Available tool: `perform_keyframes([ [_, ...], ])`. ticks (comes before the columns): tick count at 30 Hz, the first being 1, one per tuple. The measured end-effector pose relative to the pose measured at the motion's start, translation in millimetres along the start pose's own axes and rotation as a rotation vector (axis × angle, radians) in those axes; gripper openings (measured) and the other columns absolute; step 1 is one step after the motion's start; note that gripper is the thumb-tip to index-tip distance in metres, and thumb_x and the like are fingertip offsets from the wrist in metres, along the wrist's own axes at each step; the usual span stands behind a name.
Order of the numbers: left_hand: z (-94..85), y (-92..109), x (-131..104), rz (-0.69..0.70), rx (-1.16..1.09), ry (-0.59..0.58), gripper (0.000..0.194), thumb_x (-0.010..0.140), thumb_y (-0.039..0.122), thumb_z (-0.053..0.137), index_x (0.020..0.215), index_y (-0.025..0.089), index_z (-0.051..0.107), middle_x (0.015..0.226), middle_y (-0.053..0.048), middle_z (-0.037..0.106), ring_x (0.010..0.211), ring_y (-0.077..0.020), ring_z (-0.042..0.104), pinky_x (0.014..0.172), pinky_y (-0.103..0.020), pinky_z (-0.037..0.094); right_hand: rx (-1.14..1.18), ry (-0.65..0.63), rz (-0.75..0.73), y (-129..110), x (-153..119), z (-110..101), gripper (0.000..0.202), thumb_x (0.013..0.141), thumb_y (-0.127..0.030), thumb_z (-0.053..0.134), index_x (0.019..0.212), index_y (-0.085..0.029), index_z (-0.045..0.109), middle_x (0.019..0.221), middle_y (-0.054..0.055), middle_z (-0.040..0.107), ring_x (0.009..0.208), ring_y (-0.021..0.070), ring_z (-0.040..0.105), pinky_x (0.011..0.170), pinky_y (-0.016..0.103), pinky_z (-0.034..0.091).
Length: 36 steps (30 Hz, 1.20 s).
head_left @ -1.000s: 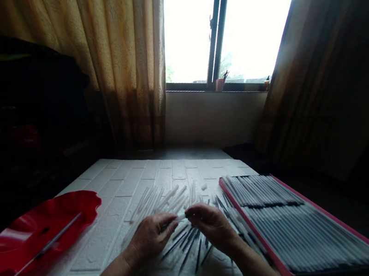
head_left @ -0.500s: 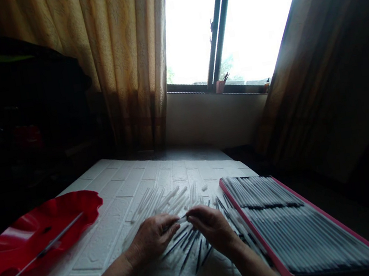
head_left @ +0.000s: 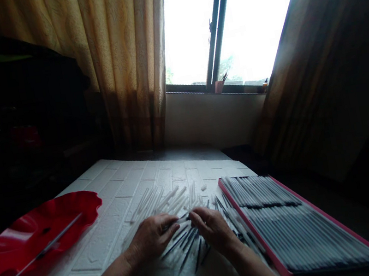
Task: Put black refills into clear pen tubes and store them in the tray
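My left hand (head_left: pixel 154 236) is closed, pinching a pale, slim pen-like tube (head_left: pixel 182 219) that points toward my other hand. At the tube's far end, the fingers of my right hand (head_left: pixel 214 230) press together around a thin dark tip. Under and between the hands, several dark slender sticks (head_left: pixel 187 245), like pen refills, fan out on the white table. Behind them lies a loose spread of clear, whitish tubes (head_left: pixel 149 202). My fingers hide part of the held piece, and its exact kind is hard to make out.
To the right stands a pink-edged box (head_left: pixel 256 234) with rows of pen-like sticks (head_left: pixel 305 235). A red wavy-rimmed dish (head_left: pixel 85 200) at the left has a long thin stick (head_left: pixel 44 249) across it. The white brick-patterned tabletop (head_left: pixel 92 260) reaches back toward the curtained window.
My right hand has shifted slightly right, away from my left, so more of the dark tip shows between them. My left hand has barely moved.
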<state>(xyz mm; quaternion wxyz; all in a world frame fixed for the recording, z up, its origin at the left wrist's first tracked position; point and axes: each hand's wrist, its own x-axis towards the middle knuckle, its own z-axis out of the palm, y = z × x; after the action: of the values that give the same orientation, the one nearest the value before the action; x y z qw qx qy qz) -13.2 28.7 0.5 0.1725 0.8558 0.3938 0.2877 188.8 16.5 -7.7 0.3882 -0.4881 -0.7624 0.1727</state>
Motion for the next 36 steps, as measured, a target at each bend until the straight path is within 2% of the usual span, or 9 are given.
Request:
perform_keyframes([
  [3, -1.1, -1.7, 0.5, 0.003, -0.006, 0.011, 0.027, 0.088, 0.035, 0.049, 0.097, 0.022, 0.071, 0.089, -0.004, 0.075, 0.08, -0.0177, 0.069, 0.072, -0.022, 0.05, 0.134, 0.008, 0.011, -3.3, -1.6, -2.6, 0.016, 0.084, -0.031, 0.05, 0.09, -0.019, 0.06, 0.079, 0.004, 0.068, 0.064, 0.0146, 0.06, 0.058, 0.023, 0.043],
  [8, -0.6, -3.7, 0.5, 0.003, -0.004, 0.012, 0.028, 0.088, 0.035, 0.049, 0.098, 0.022, 0.072, 0.09, -0.004, 0.075, 0.081, -0.018, 0.069, 0.074, -0.023, 0.05, 0.142, 0.002, -0.005, -3.5, -2.5, -2.2, 0.009, 0.081, -0.025, 0.053, 0.085, -0.02, 0.058, 0.077, 0.003, 0.066, 0.065, 0.0146, 0.059, 0.062, 0.025, 0.045],
  [13, -0.1, -2.8, -1.1, 0.007, 0.011, 0.002, 0.028, 0.089, 0.035, 0.049, 0.099, 0.022, 0.071, 0.089, -0.004, 0.075, 0.081, -0.0183, 0.069, 0.074, -0.024, 0.049, 0.064, -0.018, -0.007, -4.3, -2.1, -2.8, 0.016, 0.084, -0.029, 0.048, 0.081, -0.019, 0.059, 0.073, 0.003, 0.065, 0.068, 0.016, 0.06, 0.064, 0.026, 0.044],
  [19, -0.6, -1.3, -0.7, 0.005, 0.013, -0.022, 0.029, 0.089, 0.036, 0.049, 0.101, 0.02, 0.071, 0.091, -0.006, 0.075, 0.082, -0.0188, 0.069, 0.075, -0.024, 0.05, 0.012, -0.043, 0.011, -3.0, -2.1, -4.1, 0.03, 0.089, -0.035, 0.042, 0.069, -0.019, 0.057, 0.063, 0.001, 0.061, 0.06, 0.0144, 0.056, 0.059, 0.024, 0.04],
  [25, -3.0, -1.4, 1.5, -0.002, 0.014, 0.001, 0.028, 0.088, 0.034, 0.049, 0.098, 0.021, 0.071, 0.09, -0.005, 0.075, 0.083, -0.018, 0.069, 0.073, -0.023, 0.05, 0.132, -0.018, -0.013, -0.5, -2.8, -1.9, 0.014, 0.083, -0.025, 0.051, 0.094, -0.019, 0.058, 0.077, 0.003, 0.065, 0.065, 0.0137, 0.059, 0.061, 0.023, 0.043],
  [30, -1.2, -1.7, -0.6, 0.008, 0.017, 0.002, 0.029, 0.088, 0.035, 0.049, 0.099, 0.02, 0.071, 0.091, -0.005, 0.075, 0.084, -0.0189, 0.069, 0.074, -0.024, 0.05, 0.083, -0.013, -0.05, 1.3, -1.8, -1.1, 0.01, 0.082, -0.023, 0.05, 0.086, -0.018, 0.058, 0.073, 0.002, 0.064, 0.065, 0.0141, 0.058, 0.061, 0.023, 0.043],
  [36, -0.8, -4.0, 0.1, 0.006, 0.016, -0.005, 0.029, 0.088, 0.036, 0.049, 0.1, 0.021, 0.071, 0.091, -0.005, 0.075, 0.083, -0.0189, 0.07, 0.073, -0.024, 0.05, 0.016, -0.038, -0.014, -3.2, -2.5, -3.6, 0.022, 0.088, -0.032, 0.045, 0.077, -0.018, 0.059, 0.068, 0.003, 0.064, 0.063, 0.0154, 0.059, 0.061, 0.025, 0.043],
])
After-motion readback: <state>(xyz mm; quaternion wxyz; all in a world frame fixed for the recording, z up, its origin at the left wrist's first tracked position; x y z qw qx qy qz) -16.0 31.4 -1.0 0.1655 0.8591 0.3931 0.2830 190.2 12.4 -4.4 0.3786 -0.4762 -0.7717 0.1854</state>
